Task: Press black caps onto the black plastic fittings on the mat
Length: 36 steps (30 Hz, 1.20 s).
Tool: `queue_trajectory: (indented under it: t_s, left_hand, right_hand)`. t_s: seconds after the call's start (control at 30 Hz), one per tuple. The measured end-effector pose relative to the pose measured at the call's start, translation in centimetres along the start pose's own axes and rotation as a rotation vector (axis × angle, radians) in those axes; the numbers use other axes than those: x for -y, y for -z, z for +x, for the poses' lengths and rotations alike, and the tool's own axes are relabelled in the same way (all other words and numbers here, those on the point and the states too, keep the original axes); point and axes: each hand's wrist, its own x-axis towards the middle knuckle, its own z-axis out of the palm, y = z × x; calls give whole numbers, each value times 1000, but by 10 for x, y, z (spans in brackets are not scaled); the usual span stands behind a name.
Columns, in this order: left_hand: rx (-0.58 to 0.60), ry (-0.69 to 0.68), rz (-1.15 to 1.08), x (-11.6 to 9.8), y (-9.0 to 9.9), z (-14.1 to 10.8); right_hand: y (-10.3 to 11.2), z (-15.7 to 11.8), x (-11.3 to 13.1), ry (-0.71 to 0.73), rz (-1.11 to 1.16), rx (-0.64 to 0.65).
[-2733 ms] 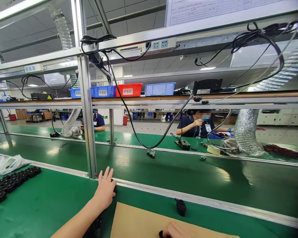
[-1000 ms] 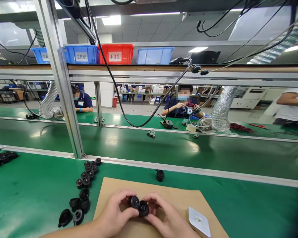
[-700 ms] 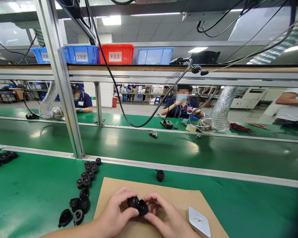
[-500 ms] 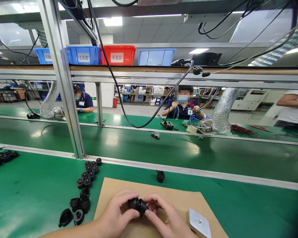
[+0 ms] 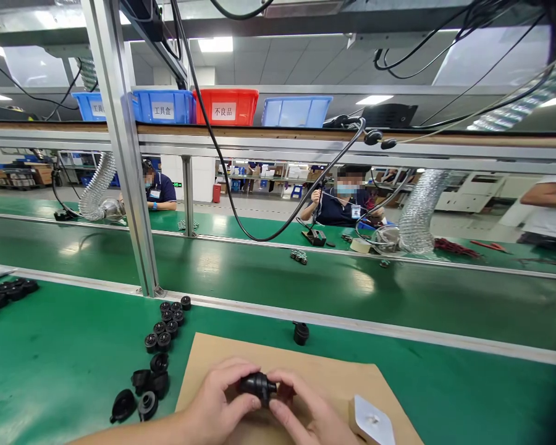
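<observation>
Between my hands is a black rounded part [image 5: 258,387], held just above a brown cardboard sheet [image 5: 315,378]. My left hand [image 5: 220,398] grips its wider end between thumb and fingers. At the narrower right end, the thumb and fingertips of my right hand [image 5: 306,405] close on the part. A white-topped block [image 5: 373,421] lies on the cardboard to the right. Beyond the sheet stands a single black part [image 5: 301,333]. Several black round parts [image 5: 164,340] form a cluster left of the sheet, with larger black caps [image 5: 123,405] nearer me.
More black parts [image 5: 9,293] lie at the far left of the green table [image 5: 65,346]. A metal post [image 5: 125,161] rises behind the cluster. Across the bench sit a masked person [image 5: 347,207] and another person [image 5: 160,188]. Blue and red bins [image 5: 226,108] stand on the shelf above.
The two sections of the held part now sit closer together, with the gap between them no longer visible. The view has shifted slightly. The person opposite has lowered one hand.
</observation>
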Motion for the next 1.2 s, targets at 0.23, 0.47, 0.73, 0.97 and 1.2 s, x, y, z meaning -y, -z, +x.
queue_trajectory:
  t_s: [0.23,0.47,0.73,0.97,1.2]
  left_hand:
    - [5,-12,-14,1,0,1]
    - [4,-23,0,3,0,-1]
    - [25,-10,36,1,-1,-1]
    - [-2,53,2,-3,0,-1]
    - [7,8,-8,7,0,-1]
  right_hand:
    - [1,1,-5,109,-115,2]
    - [0,1,-13,174,-171,-17]
    - [0,0,-6,109,-312,-11]
    - [4,1,-2,282,-350,-55]
    - [2,4,-1,356,-350,-111]
